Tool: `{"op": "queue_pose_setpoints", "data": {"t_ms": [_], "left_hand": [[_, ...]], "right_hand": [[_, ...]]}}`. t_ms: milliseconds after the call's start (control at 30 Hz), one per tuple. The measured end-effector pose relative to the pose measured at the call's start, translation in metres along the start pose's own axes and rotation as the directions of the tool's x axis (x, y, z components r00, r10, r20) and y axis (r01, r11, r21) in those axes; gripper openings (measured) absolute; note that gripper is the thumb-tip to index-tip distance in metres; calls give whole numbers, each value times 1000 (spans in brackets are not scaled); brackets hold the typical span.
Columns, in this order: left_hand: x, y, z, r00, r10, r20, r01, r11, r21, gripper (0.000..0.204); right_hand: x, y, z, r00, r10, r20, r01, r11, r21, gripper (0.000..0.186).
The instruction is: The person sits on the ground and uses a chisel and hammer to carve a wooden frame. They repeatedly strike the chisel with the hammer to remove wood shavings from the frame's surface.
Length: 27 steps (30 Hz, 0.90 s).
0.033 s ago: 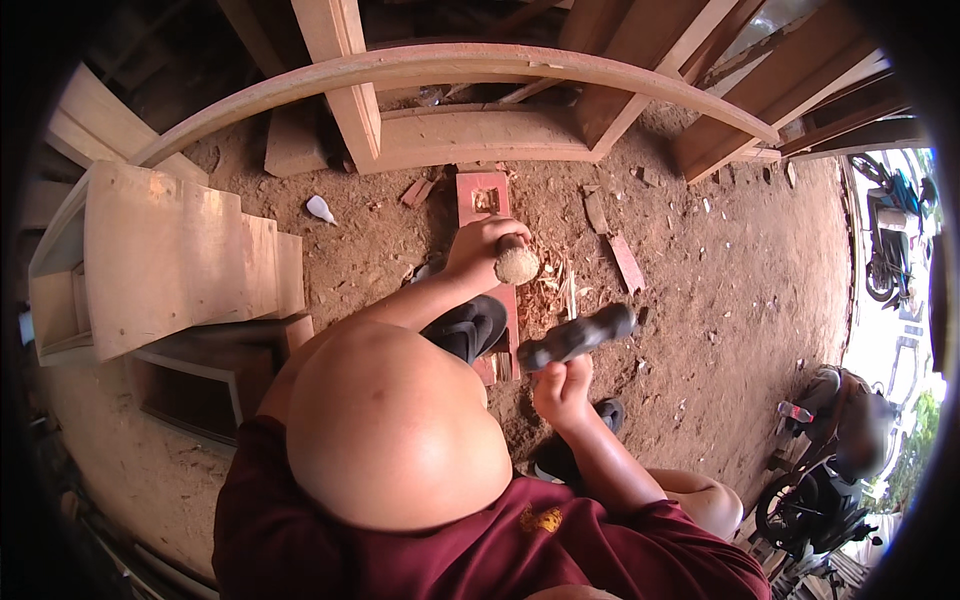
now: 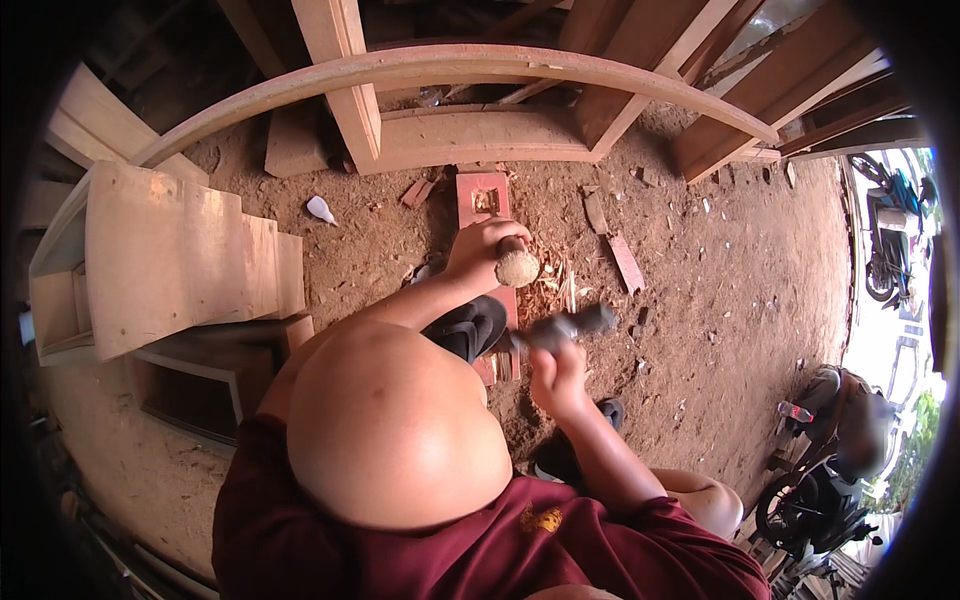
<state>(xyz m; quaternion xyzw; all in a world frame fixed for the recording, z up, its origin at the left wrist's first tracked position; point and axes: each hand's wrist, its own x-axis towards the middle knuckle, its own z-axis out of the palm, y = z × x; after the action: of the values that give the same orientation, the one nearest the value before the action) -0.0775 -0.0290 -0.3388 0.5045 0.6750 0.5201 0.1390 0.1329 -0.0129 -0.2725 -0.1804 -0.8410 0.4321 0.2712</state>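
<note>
My left hand (image 2: 480, 250) is wrapped round the handle of a chisel (image 2: 517, 265). Its pale, frayed butt faces up; the blade below is hidden. Under it lies a reddish wooden plank (image 2: 468, 205) with a rectangular recess (image 2: 486, 200) cut near its far end. Lower right, my right hand (image 2: 560, 378) grips a dark mallet (image 2: 570, 328), blurred by motion and held apart from the chisel. My sandalled foot (image 2: 470, 328) rests against the plank's left side. Wood chips (image 2: 555, 285) lie to the right of the plank.
A wooden frame with a long rail (image 2: 480, 62) spans the far side. Stacked panels (image 2: 165, 260) stand at left. Offcuts (image 2: 626, 262) and a small white bottle (image 2: 320, 209) lie on the dirt floor (image 2: 740, 290). Motorcycles (image 2: 885, 230) and a person (image 2: 850, 430) are at right.
The mallet has shifted a little up and to the left with my right hand. My left hand and the chisel have stayed in place.
</note>
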Motion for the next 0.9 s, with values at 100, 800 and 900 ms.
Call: {"op": "queue_pose_setpoints", "data": {"t_ms": [100, 800, 900], "left_hand": [[-2, -1, 1, 996, -80, 28, 82, 992, -90, 18], [-24, -4, 11, 994, 97, -48, -96, 995, 25, 14], [-29, -11, 11, 992, 88, -93, -86, 996, 24, 14]], "right_hand": [[13, -1, 6, 834, 526, 166, -505, 849, -155, 34], [-23, 20, 9, 784, 553, 282, -513, 833, -210, 39], [-28, 6, 7, 867, 438, 239, -408, 898, -165, 38]]}}
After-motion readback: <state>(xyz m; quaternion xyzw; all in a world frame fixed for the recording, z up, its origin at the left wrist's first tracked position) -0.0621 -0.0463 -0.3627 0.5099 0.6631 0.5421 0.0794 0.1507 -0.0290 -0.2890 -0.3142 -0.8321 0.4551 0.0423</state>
